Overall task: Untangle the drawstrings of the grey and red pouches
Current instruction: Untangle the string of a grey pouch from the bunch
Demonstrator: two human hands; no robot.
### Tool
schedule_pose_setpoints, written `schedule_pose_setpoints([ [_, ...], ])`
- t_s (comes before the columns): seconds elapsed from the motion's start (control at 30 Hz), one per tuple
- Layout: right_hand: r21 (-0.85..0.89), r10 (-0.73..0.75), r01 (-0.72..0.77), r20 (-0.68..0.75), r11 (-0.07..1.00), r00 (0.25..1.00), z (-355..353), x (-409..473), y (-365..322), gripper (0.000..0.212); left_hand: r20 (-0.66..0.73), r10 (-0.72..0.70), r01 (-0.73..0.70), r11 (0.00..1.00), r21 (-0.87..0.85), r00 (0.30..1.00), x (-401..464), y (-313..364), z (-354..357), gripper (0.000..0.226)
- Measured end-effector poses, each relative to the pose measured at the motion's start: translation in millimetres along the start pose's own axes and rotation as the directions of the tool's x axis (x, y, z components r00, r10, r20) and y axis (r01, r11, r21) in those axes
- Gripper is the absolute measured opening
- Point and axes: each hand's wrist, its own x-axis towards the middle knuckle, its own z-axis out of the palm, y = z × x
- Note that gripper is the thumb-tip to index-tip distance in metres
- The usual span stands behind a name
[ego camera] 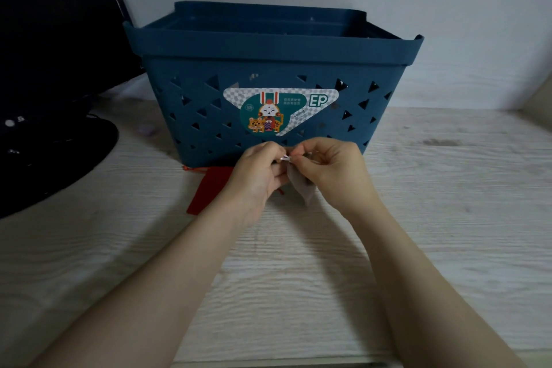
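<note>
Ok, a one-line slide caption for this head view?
Both hands, left and right, pinch pale drawstrings above the grey pouch; the red pouch lies before a blue basket.

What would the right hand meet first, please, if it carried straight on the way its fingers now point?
Probably the left hand: the right hand points leftward and the fingers of both already meet over the grey pouch and its drawstring. Depth is hard to judge here.

Matt cloth grey pouch (302,187) and red pouch (209,191), smooth plastic basket (268,48), pale woodgrain table (298,278).
</note>
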Motion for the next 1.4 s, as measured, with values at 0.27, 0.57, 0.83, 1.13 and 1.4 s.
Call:
schedule_pose_setpoints([
  [0.27, 0.093, -0.026, 0.030, -0.046, 0.995, 0.999, 4.3, -3.1, -6.1, 0.025, 0.003, 0.011, -0.011, 0.999, -0.038, 1.000, -1.9, 7.8, -0.2, 0.038],
  [0.57, 0.421, 0.073, -0.053, -0.032, 0.906, 0.997, -3.9, -3.3, -12.0, 0.027, 0.110, 0.051, -0.045, 0.997, -0.056, 0.993, -5.1, 11.0, 0.6, 0.028],
  [0.83, 0.315, 0.099, -0.141, 0.147, 0.939, 0.984, -4.0, -4.5, -7.9, 0.022, 0.077, 0.142, -0.154, 0.971, 0.182, 0.987, -5.7, 14.1, -0.7, 0.027],
  [1.13, 0.231, 0.135, -0.137, 0.023, 0.963, 0.991, 0.1, -1.9, 3.1, 0.028, -0.013, 0.282, -0.256, 0.889, 0.380, 0.959, 0.7, 7.9, -12.8, 0.021],
  [1.4, 0.153, 0.075, -0.022, -0.356, 0.988, 0.932, -3.7, 0.8, 6.7, 0.032, 0.319, 0.266, -0.399, 0.774, 0.492, 0.910, -10.1, 3.2, -9.7, 0.022],
])
